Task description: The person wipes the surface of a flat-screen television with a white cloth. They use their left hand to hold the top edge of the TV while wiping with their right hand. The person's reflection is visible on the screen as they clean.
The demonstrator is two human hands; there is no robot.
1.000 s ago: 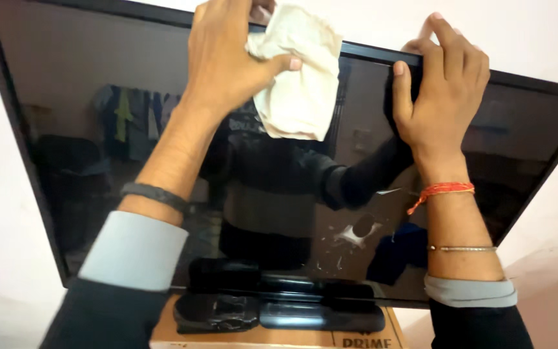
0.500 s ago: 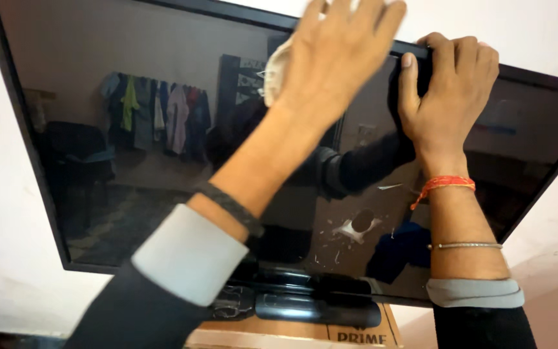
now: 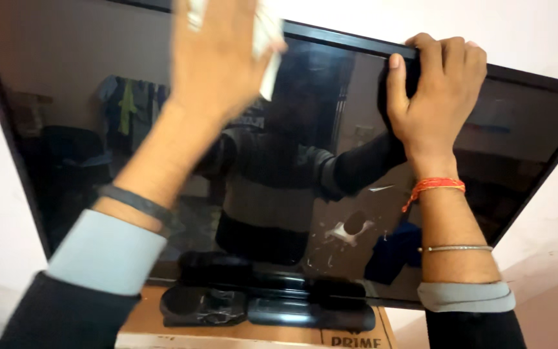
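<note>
The person's left hand point(image 3: 217, 61) is pressed flat against the upper part of a flat-screen television point(image 3: 72, 116), fingers closed loosely over a white cloth point(image 3: 267, 39) that shows only as a pale edge past the knuckles; the hand is blurred, so the exact grip on the cloth cannot be told. A dark band point(image 3: 138, 203) sits on that wrist above a pale grey cuff. To its right, the right hand point(image 3: 437, 97) clamps the television's top bezel, fingers hooked over the upper edge and thumb flat on the glass. An orange thread bracelet point(image 3: 433, 187) and a thin metal bangle point(image 3: 454, 248) circle that forearm.

The cloth looks soft, light and limp; it would bunch under the palm and is best kept wadded beneath flat fingers. The television is another matter: a broad, thin, stiff panel with smooth glossy glass that likely offers little grip and would mark or crack under hard pressure. The frame, where the right hand already grips, seems the sound place to brace it.

Below the right wrist, a whitish smear point(image 3: 350, 229) with small flecks clings to the glass. Beneath both forearms, the television's glossy black stand point(image 3: 266, 304) rests on a cardboard box point(image 3: 350, 336). Beyond the screen on every side lies a pale wall point(image 3: 537, 39).
</note>
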